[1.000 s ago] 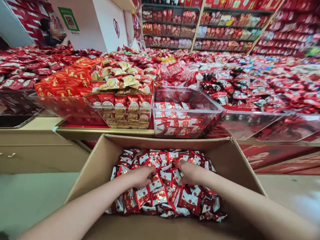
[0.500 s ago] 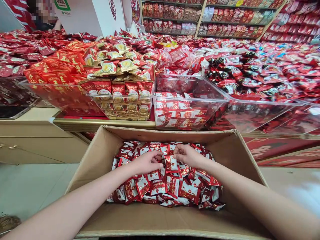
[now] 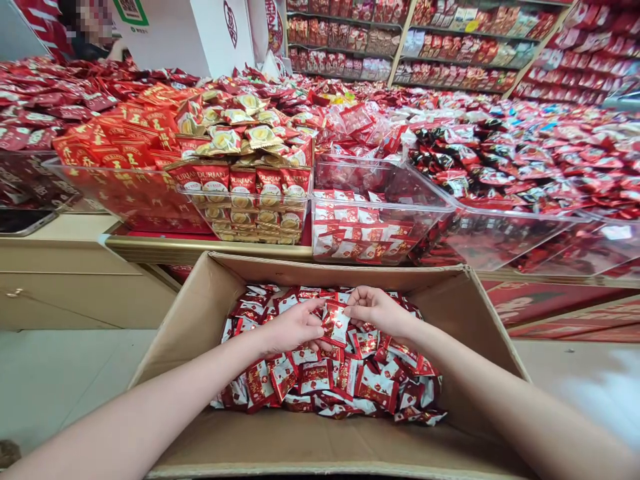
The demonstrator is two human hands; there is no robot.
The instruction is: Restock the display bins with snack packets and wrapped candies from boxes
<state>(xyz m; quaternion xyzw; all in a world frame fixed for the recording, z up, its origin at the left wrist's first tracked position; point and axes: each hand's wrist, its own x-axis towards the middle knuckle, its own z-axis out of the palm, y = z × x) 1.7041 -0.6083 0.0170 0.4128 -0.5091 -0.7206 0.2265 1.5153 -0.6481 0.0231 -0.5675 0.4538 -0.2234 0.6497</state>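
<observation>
Just above the pile in the cardboard box (image 3: 320, 460), a small red-and-white snack packet (image 3: 336, 324) is held between my two hands. The thumb and fingers of my left hand (image 3: 294, 327) close on its left edge. My right hand (image 3: 376, 311) pinches its upper right side, with the fingers curled in. Beneath and around both hands lie many similar red-and-white packets (image 3: 315, 377), jumbled on the bottom of the box. What the packets contain is hidden by their wrappers.
Behind the box, a clear plastic bin (image 3: 430, 200) holds neat rows of red-and-white packets. To its left are durian-labelled packets (image 3: 243, 180) and red packets (image 3: 113, 150). Heaped bins continue rightward. A person's arm (image 3: 117, 50) shows beside a white stand (image 3: 165, 40); stocked shelves (image 3: 345, 37) rise behind.
My left hand has moved slightly right and now grips the packet, which previously hung from my right hand. The packet is tilted differently. The view has shifted slightly.
</observation>
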